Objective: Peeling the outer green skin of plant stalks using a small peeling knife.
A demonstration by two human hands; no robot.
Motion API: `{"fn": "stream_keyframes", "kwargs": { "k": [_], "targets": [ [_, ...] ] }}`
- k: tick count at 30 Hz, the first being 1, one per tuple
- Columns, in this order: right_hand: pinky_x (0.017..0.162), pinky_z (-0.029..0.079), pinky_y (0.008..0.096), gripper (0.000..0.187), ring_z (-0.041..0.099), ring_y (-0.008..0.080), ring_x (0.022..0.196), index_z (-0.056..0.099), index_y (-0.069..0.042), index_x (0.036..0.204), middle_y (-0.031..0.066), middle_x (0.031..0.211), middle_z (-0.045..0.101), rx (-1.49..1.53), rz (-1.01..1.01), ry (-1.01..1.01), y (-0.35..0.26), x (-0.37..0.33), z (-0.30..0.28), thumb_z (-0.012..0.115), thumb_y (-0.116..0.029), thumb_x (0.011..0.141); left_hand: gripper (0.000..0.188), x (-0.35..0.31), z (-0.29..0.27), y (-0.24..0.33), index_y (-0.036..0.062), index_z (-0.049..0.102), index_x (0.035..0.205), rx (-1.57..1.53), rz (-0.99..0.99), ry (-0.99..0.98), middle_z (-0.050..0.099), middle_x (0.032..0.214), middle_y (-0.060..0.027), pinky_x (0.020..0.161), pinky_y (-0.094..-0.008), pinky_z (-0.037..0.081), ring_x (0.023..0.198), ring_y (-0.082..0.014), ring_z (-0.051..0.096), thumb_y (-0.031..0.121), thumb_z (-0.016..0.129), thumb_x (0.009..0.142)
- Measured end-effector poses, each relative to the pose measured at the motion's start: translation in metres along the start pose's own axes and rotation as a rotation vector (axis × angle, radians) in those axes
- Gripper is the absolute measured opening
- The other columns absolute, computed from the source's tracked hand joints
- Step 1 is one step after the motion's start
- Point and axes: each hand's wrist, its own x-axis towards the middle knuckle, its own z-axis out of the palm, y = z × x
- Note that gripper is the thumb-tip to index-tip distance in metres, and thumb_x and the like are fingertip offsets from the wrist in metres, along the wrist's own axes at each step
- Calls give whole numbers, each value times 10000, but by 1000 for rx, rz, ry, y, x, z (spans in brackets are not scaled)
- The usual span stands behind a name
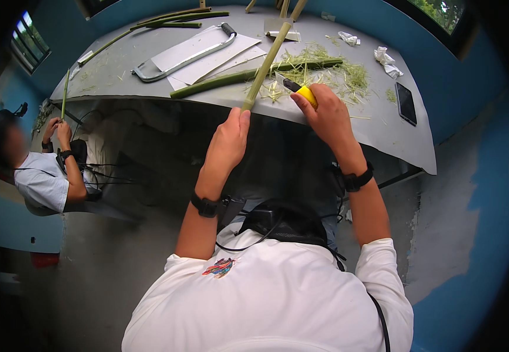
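Observation:
My left hand is wrapped round the near end of a pale green bamboo stick, which slants up and away over the table. In my right hand is a yellow and black utility knife, its blade pointing left toward the stick, with a small gap between them. Beneath the stick a thicker, darker green bamboo pole lies across the table. Thin green shavings are heaped around that pole's right end.
On the grey table lie a hacksaw on white paper, more bamboo poles at the far left, crumpled tissues and a phone. At left a seated person holds a thin green stick.

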Motion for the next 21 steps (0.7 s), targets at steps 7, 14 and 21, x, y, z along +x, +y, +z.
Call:
{"fn": "stream_keyframes", "kwargs": {
  "k": [7, 14, 21],
  "targets": [
    [718, 554, 575, 607, 718, 477, 798, 644, -25, 931, 222, 789, 713, -126, -155, -331, -35, 37, -20, 598, -597, 1130, 398, -2, -6, 13, 29, 555, 1116, 79, -47, 14, 731, 894, -329, 777, -663, 540, 917, -585, 697, 415, 510, 1203],
    [678, 567, 583, 718, 725, 486, 720, 736, -22, 788, 246, 716, 713, -255, -149, -389, -51, 40, -1, 609, -660, 1093, 378, -4, -1, 11, 27, 551, 1136, 44, -42, 69, 722, 899, -331, 765, -669, 533, 923, -578, 695, 400, 532, 1197],
    [625, 590, 537, 692, 743, 434, 667, 744, -47, 773, 209, 681, 718, -363, -282, -286, -46, 43, 13, 632, -661, 1074, 383, -5, -1, -2, 14, 539, 1098, 7, 3, 95, 716, 869, -330, 734, -673, 532, 889, -581, 691, 384, 533, 1201]
  ]
}}
